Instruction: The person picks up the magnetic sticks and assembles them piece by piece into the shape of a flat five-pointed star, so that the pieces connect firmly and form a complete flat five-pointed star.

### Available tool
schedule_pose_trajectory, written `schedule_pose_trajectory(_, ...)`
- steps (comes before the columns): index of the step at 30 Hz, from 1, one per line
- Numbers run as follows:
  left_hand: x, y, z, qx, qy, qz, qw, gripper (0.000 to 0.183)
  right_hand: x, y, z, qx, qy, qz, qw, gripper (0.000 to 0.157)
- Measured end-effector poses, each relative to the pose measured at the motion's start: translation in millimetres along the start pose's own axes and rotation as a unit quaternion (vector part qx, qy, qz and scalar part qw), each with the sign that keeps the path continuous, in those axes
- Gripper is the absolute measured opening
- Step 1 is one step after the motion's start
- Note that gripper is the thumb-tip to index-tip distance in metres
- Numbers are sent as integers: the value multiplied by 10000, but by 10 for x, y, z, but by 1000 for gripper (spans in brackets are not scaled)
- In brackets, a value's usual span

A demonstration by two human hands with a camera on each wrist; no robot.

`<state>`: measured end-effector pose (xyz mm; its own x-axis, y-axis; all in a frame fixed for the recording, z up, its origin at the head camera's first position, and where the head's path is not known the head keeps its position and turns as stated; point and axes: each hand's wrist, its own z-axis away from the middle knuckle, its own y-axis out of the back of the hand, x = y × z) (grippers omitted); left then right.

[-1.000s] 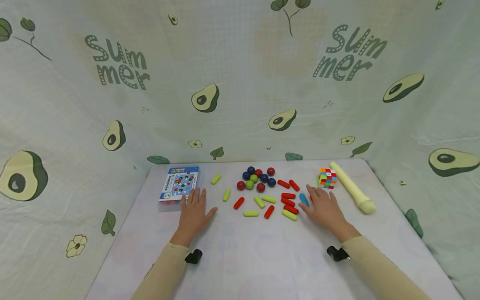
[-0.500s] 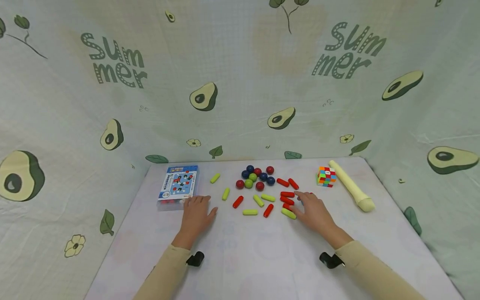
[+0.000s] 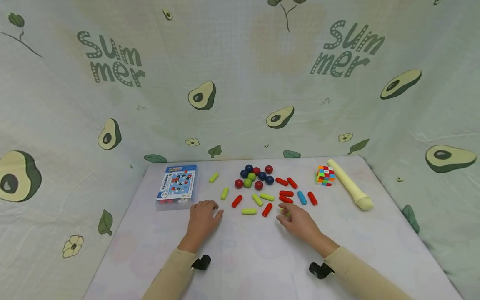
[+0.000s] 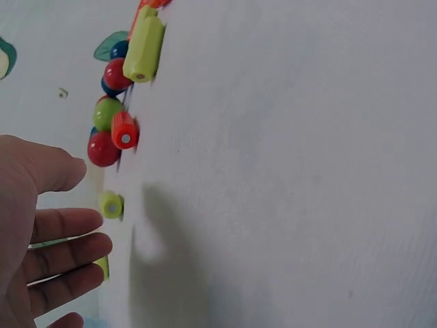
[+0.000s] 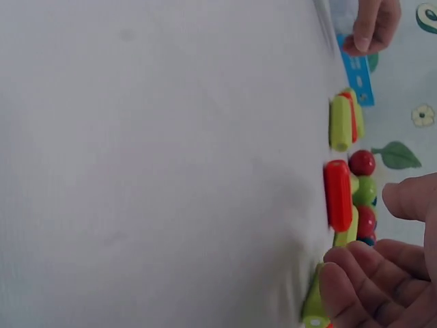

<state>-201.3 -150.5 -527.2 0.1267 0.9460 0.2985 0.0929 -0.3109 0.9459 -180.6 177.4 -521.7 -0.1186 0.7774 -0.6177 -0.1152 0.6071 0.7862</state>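
As R hand (image 3: 301, 224) curves, grn rod (image 5: 313, 305) beside fingertips (image 5: 337, 284), partly hidden

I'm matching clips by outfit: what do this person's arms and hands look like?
Long beige sleeves reach toward the wrists, and a small black device sits near each. The left hand and right hand wear no gloves.

Long beige sleeves on both arms, left sleeve (image 3: 169, 275) and right sleeve (image 3: 363, 273), looked plain, cuffs ending at the wrists. Left one showed a faint dark mark on its outer edge (too small to read). Black rounded camera on each wrist's inner side: left camera (image 3: 202, 262), right camera (image 3: 319, 270). Left hand (image 3: 203, 216) and right hand (image 3: 301, 223) were bare.
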Motion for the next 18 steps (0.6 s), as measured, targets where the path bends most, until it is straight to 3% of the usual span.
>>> schedule_pose_trajectory(7, 102, -104, 1, 151, 56, 351, 9993, 28, -67, -187, -8, 57, -292, -458, 9985, 49)
schedule_pose_trajectory(18, 215, -259, -44, 172, 52, 761, 9969, 36, -205, -406, -114, 503, -370, 171, 9979, 64)
